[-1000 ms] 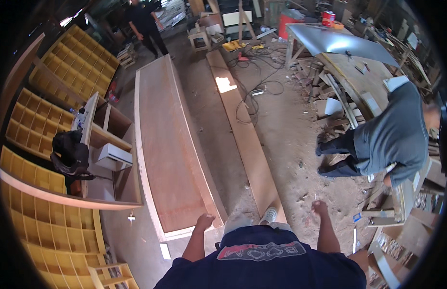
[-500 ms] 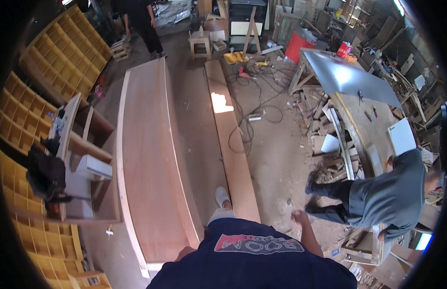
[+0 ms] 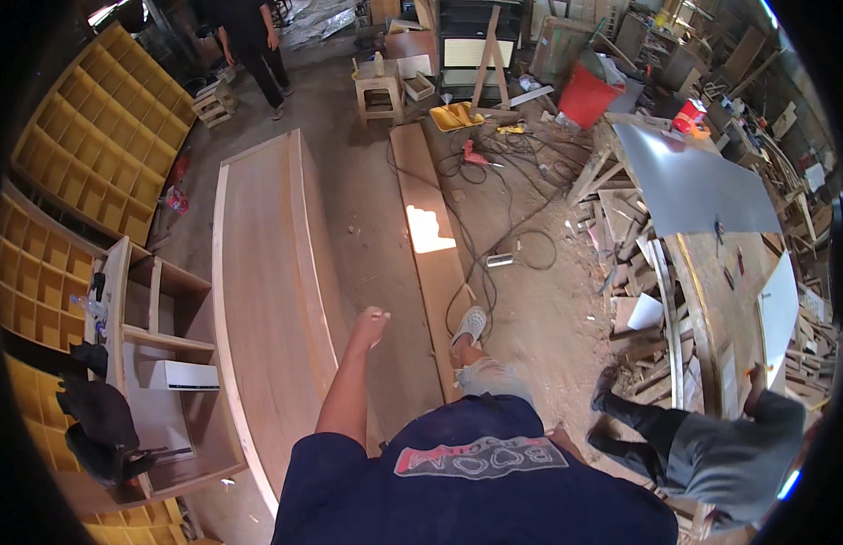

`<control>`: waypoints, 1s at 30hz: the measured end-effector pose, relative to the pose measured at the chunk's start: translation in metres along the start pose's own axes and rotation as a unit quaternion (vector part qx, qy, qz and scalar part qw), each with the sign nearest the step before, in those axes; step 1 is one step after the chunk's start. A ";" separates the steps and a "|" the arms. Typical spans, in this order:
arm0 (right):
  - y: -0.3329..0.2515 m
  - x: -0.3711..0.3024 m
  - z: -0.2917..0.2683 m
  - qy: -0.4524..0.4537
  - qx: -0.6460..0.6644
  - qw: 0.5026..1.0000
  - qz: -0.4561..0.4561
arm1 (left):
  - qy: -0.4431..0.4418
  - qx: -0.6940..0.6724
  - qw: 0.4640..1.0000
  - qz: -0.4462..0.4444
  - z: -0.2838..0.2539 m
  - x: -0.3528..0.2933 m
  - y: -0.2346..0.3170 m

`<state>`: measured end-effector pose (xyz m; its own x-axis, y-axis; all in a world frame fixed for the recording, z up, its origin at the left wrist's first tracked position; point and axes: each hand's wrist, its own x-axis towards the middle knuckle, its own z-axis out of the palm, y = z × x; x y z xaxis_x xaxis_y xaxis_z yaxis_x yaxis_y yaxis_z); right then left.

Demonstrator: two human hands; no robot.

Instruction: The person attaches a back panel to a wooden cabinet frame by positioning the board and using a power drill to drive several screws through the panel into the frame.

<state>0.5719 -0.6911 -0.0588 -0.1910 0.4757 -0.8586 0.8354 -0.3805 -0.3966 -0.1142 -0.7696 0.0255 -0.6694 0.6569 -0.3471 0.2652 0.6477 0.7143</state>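
Observation:
My left hand (image 3: 373, 325) swings out in front of me with its fingers curled in, and I see nothing in it. It is above the floor strip between a long wooden cabinet (image 3: 269, 263) lying to its left and a long brown board (image 3: 423, 184) on the floor to its right. Only a sliver of my right hand (image 3: 559, 438) shows beside my shirt; its fingers are hidden. My foot in a light grey shoe (image 3: 471, 325) is over the board's right edge.
At the right a person in grey (image 3: 721, 450) bends by a workbench (image 3: 698, 263) bearing a shiny metal sheet (image 3: 698, 182). Cables (image 3: 530, 238) and a red power tool (image 3: 476, 156) lie on the floor ahead. Yellow shelving (image 3: 113, 127) and an open cabinet (image 3: 172, 331) stand left. Another person (image 3: 249, 54) stands far left.
I have stepped forward along the board. My left arm has swung up ahead of me, while my right hand has dropped back beside my body. The person in grey has shifted lower in view.

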 end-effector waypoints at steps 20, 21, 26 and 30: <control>-0.665 0.375 -0.328 0.131 -0.173 0.937 -0.273 | -0.235 0.143 0.867 -0.416 0.031 0.155 -0.006; -0.667 0.380 -0.317 0.129 -0.333 0.896 -0.265 | -0.232 0.139 0.863 -0.427 0.029 0.180 -0.002; -0.634 0.408 -0.342 -0.107 -0.456 0.854 -0.229 | -0.183 0.108 0.932 -0.295 0.036 0.418 0.103; -0.614 0.493 -0.438 0.032 -0.475 0.842 -0.256 | -0.053 -0.014 0.995 -0.078 0.002 0.650 0.253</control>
<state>0.1903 0.1242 -0.0964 -0.6478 0.4387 -0.6229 0.6938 0.6775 -0.2443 -0.4811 -0.1776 -0.0203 -0.6238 0.5871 -0.5160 0.1439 0.7351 0.6625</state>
